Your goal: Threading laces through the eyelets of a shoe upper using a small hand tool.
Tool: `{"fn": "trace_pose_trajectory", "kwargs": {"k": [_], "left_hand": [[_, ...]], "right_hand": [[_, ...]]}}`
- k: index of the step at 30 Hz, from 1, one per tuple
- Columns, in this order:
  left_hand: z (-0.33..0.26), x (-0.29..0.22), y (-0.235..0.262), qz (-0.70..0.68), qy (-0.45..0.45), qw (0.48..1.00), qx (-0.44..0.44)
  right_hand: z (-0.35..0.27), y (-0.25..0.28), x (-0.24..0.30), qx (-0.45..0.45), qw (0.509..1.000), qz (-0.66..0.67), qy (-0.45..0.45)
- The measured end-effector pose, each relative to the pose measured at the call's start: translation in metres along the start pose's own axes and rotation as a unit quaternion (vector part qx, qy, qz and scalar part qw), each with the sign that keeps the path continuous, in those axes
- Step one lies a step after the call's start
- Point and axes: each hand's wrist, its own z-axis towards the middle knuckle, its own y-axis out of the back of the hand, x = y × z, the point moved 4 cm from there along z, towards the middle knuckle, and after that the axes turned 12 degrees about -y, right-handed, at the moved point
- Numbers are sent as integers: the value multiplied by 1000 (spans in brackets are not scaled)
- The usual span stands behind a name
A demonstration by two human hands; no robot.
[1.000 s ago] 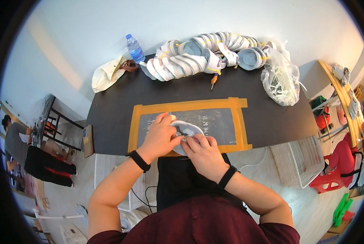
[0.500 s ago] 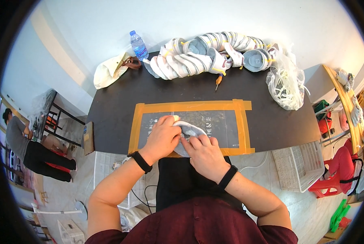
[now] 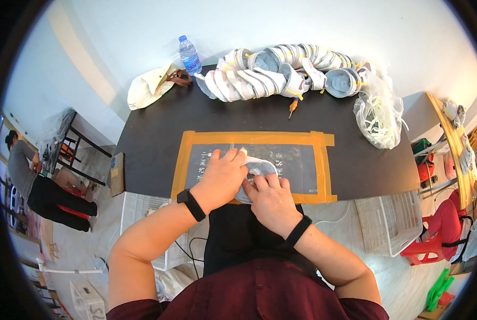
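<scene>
Between my hands is a white and grey shoe upper (image 3: 263, 166), resting over a taped-down clear sheet (image 3: 297, 168) at the table's front edge. My left hand (image 3: 222, 178) is closed on the upper's left side, its fingers bent over the rim. At the near right side, my right hand (image 3: 274, 205) grips the upper with curled fingers. Both hands cover much of it, so its lower part is hidden. A small pale tip shows at my left fingertips; I cannot make out what it is.
Nested shoe uppers (image 3: 243, 85) line the back of the dark table (image 3: 153, 133). Also there are a water bottle (image 3: 190, 57), a cream bag (image 3: 149, 88), an orange-handled pointed tool (image 3: 293, 108) and a plastic bag of laces (image 3: 379, 120). A white crate (image 3: 390, 224) stands at right; people work on both sides.
My left hand has shifted slightly up and right over the upper, its fingers now higher along the rim. My right hand stays on the near right side. The view has shifted slightly.
</scene>
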Motion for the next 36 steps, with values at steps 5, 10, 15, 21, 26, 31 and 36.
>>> {"fn": "trace_pose_trajectory", "kwargs": {"k": [5, 10, 15, 21, 26, 31, 36], "left_hand": [[-3, 9, -11, -68, 27, 997, -12], [-6, 19, 5, -163, 43, 985, 19], [-2, 33, -7, -233, 57, 963, 120], [6, 37, -10, -225, 44, 962, 148], [5, 29, -10, -204, 40, 972, 113], [9, 13, 4, -161, 9, 986, 35], [6, 22, 0, -169, 30, 985, 4]], "right_hand": [[1, -3, 2, -3, 1000, 15, -5], [1, -2, 1, -8, 1000, 10, -3], [1, -2, 1, -8, 1000, 21, -9], [2, -2, -2, 6, 999, 47, -21], [3, -1, -2, 2, 998, 53, -26], [8, -5, -4, -5, 998, 44, -35], [15, -8, -2, 6, 999, 27, -35]]}}
